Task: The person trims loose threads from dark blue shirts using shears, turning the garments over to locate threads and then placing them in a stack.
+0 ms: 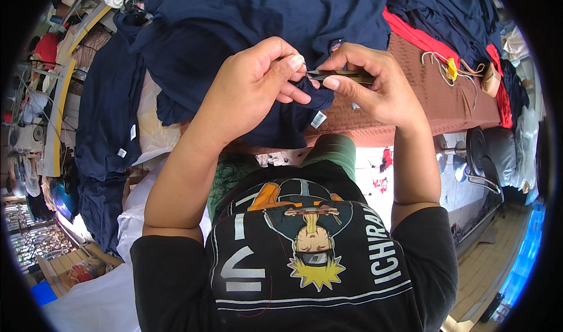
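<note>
Pinched in my left hand (255, 77) is an edge of a dark navy garment (320, 96), its fingers closed over the cloth. My right hand (381, 85) grips a pair of thread snips (350, 74), whose pointed tips meet the fabric beside my left fingertips. Whether the blades are apart is too small to tell. Just below the hands, a small white label (318, 119) hangs from the garment. More navy cloth (234, 15) spreads over the table beyond both hands.
A brown patterned cover (410, 74) lies on the table at right, with red cloth (417, 37) and cords holding a yellow piece (451, 69). Navy garments (105, 121) hang over the left side above white plastic sheeting (141, 214). A black chair (484, 159) stands at right.
</note>
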Available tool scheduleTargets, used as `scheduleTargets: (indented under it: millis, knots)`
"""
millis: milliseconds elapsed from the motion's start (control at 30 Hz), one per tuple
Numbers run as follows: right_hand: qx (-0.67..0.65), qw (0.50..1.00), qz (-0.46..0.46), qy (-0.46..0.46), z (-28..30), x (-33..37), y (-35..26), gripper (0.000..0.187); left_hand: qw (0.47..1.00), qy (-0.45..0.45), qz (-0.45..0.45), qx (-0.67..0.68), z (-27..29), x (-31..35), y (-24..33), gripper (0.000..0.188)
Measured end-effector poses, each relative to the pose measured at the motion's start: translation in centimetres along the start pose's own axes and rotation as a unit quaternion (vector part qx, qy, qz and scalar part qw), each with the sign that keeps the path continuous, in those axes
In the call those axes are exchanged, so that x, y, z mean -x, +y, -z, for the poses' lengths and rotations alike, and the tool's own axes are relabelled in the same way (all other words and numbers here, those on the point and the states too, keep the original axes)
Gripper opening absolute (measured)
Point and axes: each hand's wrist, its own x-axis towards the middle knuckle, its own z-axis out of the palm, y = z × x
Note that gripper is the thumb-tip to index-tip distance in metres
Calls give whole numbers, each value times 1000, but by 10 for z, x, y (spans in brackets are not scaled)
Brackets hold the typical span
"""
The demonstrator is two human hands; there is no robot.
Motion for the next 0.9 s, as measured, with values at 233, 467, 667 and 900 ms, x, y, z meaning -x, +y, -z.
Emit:
scheduleTargets:
  millis: [233,467,667,900]
  knots:
    - [7,1000,4,-7,-4,-2,-3,16,1000,-20,-13,-15,2,1,-1,25]
    - [12,1000,-5,-17,-3,-1,-3,15,999,-30,-20,-29,-1,2,-3,25]
    - [45,998,15,-29,-4,1,-1,14,994,-39,-66,-76,5,6,2,22]
    - [-37,996,-18,76,11,18,8,15,951,-42,-288,-106,66,38,24,49]
